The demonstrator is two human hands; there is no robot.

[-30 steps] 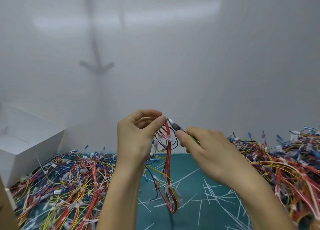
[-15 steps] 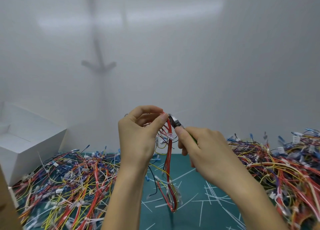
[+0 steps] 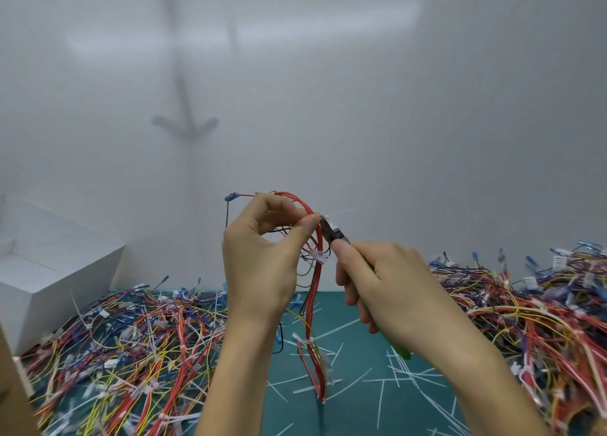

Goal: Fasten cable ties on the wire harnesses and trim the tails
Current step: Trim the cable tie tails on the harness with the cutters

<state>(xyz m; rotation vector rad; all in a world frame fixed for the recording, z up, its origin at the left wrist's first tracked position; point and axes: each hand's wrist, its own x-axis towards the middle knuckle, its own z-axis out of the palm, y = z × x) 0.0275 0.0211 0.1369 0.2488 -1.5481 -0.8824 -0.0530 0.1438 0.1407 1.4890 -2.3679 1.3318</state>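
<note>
My left hand [image 3: 262, 261] pinches a wire harness [image 3: 313, 304] of mostly red wires near its top, holding it upright over the green mat [image 3: 361, 363]. My right hand [image 3: 391, 284] grips green-handled cutters [image 3: 333, 233], whose dark jaws touch the harness just beside my left thumb tip. A thin white cable tie tail [image 3: 345, 210] sticks out to the right from the jaws. Another white tie [image 3: 319, 257] wraps the harness a little lower. The harness's lower end rests on the mat.
A large heap of tied harnesses [image 3: 131, 353] lies at the left, another heap [image 3: 532, 311] at the right. Cut white tie tails [image 3: 404, 373] litter the mat. A white box [image 3: 49, 271] stands at far left against the white wall.
Both hands have risen with the harness and cutters. The harness top now arches above my left hand, and a tie tail shows beside the cutter jaws.
</note>
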